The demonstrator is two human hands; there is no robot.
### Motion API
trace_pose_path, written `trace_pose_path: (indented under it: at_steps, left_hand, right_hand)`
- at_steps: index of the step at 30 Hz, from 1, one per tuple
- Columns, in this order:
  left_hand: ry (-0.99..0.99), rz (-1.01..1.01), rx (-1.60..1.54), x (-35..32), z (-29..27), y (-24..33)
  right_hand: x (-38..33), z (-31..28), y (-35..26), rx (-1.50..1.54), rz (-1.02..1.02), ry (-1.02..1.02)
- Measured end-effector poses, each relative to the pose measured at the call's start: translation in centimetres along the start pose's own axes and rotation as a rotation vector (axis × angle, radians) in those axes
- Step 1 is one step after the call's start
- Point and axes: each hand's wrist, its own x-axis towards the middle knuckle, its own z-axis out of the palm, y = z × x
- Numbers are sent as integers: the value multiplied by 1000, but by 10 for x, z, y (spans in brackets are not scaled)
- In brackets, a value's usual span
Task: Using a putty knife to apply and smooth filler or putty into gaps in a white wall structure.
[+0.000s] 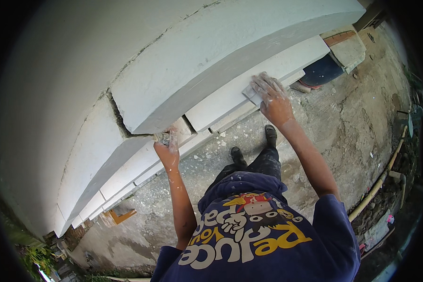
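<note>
Pale with dust, my right hand [269, 97] lies over a flat grey-white pad [252, 96], fingers together and pressed on it. The pad rests against the lower white ledge [230, 101]; whether it is sandpaper or a block I cannot tell. My left hand [168, 149] is farther left, closed at the ledge, beside a break in the moulding. A small greyish thing shows at its fingers, too hidden to name. Above both hands runs a thick white moulding [183, 89] with a dark crack [116, 113] down it.
Below me is a rough, white-spattered concrete floor [333, 145], with my dark shoes on it. A dark blue basin-like thing [322, 73] sits under the ledge at the far right. An orange-yellow angled piece [122, 216] lies at left; a bamboo pole [376, 188] lies along the right side.
</note>
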Motion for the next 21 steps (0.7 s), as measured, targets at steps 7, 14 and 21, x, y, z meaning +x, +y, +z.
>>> trace_pose_path:
  at_steps: [7, 14, 21]
  left_hand:
    - [-48, -26, -26, 0, 2, 1]
    - [-84, 44, -7, 3, -5, 3]
    - [-122, -27, 20, 1, -13, -6]
  right_hand:
    - [-14, 26, -68, 143, 21, 66]
    - [7, 27, -4, 56, 302, 321]
    - [0, 35, -43, 185, 72, 258]
